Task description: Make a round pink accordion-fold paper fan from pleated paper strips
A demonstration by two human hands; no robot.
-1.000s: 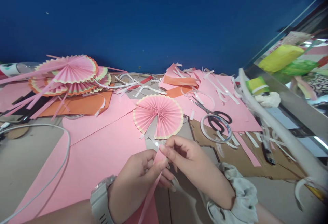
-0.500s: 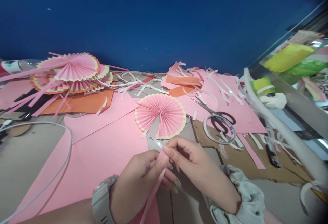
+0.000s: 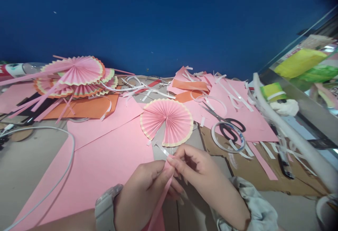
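My left hand (image 3: pixel 148 185) is closed on a narrow pink paper strip (image 3: pixel 161 199), pinching it between thumb and fingers near its upper end. At that end my right hand (image 3: pixel 196 169) also pinches the strip, its fingertips close to my left thumb. A small piece of white tape (image 3: pixel 163 150) sticks out beyond the strip's tip. Just above both hands lies a round pleated pink paper fan (image 3: pixel 167 122) with a pale yellow edge and a gap at its bottom. Under my left hand spreads a large pink paper sheet (image 3: pixel 105 174).
Scissors (image 3: pixel 224 120) and a tape roll (image 3: pixel 214 141) lie at right by a cardboard piece (image 3: pixel 253 174). A utility knife (image 3: pixel 285 167) rests on it. Finished pleated fans (image 3: pixel 81 70) with strip handles pile up at back left. A white cable (image 3: pixel 71 153) curves across the left.
Both hands keep their pinch on the pink strip and have hardly moved. The whole view has shifted slightly, with things appearing a little lower and farther right.
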